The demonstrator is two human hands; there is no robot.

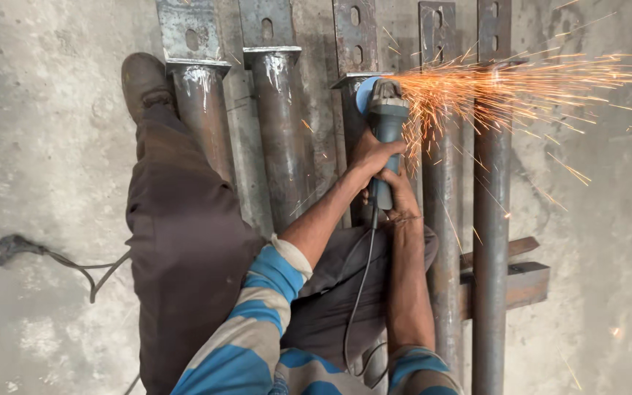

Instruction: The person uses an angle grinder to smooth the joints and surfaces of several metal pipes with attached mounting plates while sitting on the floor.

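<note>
Both my hands grip a blue-grey angle grinder [387,110]. My left hand [371,155] wraps its body from the left. My right hand [401,196] clasps the rear handle just below. The grinder's disc touches the top plate of the middle steel pipe [350,82], throwing orange sparks [506,84] to the right. The grinder's black cord [360,292] runs down between my arms. Several steel pipes with welded slotted plates lie side by side on the concrete floor.
My left leg in brown trousers [184,241] stretches along the leftmost pipe [200,110], with a shoe [143,80] near its plate. A grey cable with a plug [16,247] lies on the floor [45,146] at left. A steel crossbar [524,281] supports the right pipes [491,219].
</note>
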